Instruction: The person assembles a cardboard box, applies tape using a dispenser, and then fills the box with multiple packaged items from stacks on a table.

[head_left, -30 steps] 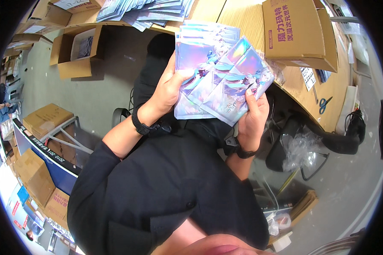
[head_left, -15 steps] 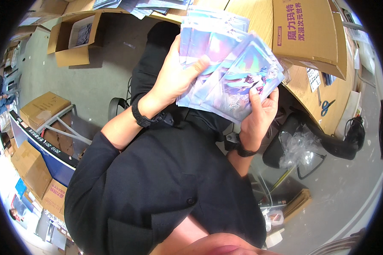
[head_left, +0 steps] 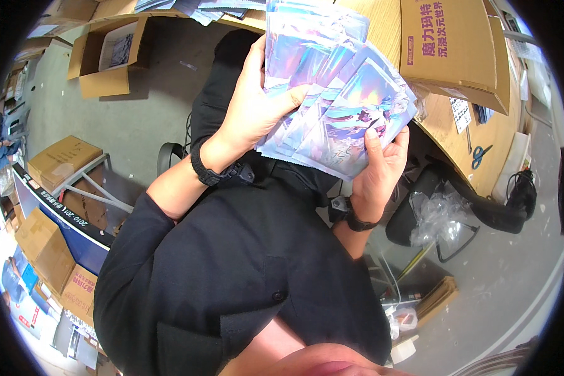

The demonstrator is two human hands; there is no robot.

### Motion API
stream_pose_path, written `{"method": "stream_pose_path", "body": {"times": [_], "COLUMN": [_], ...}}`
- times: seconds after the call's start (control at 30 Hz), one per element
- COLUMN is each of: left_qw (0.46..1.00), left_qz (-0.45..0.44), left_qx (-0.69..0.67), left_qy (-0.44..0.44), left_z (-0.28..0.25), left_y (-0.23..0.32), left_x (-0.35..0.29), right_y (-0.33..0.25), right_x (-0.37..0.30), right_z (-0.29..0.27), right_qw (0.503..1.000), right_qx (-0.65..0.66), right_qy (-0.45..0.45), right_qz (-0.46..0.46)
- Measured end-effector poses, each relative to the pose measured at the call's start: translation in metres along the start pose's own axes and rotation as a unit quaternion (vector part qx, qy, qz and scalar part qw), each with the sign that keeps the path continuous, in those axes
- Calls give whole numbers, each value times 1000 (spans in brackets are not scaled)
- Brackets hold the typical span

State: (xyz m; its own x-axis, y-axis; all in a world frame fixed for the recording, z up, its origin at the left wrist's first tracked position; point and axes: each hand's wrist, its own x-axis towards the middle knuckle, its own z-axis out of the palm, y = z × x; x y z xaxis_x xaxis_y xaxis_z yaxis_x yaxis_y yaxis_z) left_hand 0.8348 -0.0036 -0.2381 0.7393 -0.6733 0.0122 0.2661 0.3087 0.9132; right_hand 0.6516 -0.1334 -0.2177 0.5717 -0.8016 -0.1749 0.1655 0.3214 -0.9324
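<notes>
A fanned stack of shiny holographic foil card packets (head_left: 351, 122) is held up in front of me, above my lap and the table's near edge. My left hand (head_left: 263, 103) grips the left side of the stack, its thumb lying across the packets. At the lower right corner my right hand (head_left: 382, 156) pinches the stack, thumb on the front packet. That front packet bears a printed figure with pale hair. The fingers behind the packets are hidden.
On the wooden table (head_left: 482, 150) are a large cardboard box (head_left: 451, 56), blue scissors (head_left: 480, 156) and more packets (head_left: 219, 9). An open carton (head_left: 106, 81) stands on the floor to the left. A black chair with clear plastic (head_left: 442, 216) is at the right.
The packets shift slightly in my hands, the fan spreading a little and its upper part rising. Both hands keep their hold.
</notes>
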Motion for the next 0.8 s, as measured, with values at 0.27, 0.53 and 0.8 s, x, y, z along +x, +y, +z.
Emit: {"method": "stream_pose_path", "body": {"times": [0.27, 0.53, 0.8], "left_qw": [990, 1000, 996], "left_qz": [-58, 1, -47], "left_qx": [-127, -3, -68], "left_qy": [7, 10, 24], "left_z": [-7, -1, -1], "left_y": [4, 4, 6], "left_x": [-4, 0, 0], "right_y": [5, 2, 3], "right_x": [1, -3, -2], "right_z": [6, 8, 11], "right_qw": [998, 999, 999], "right_qx": [22, -10, 17], "right_qy": [41, 10, 4], "right_qz": [-32, -31, -33]}}
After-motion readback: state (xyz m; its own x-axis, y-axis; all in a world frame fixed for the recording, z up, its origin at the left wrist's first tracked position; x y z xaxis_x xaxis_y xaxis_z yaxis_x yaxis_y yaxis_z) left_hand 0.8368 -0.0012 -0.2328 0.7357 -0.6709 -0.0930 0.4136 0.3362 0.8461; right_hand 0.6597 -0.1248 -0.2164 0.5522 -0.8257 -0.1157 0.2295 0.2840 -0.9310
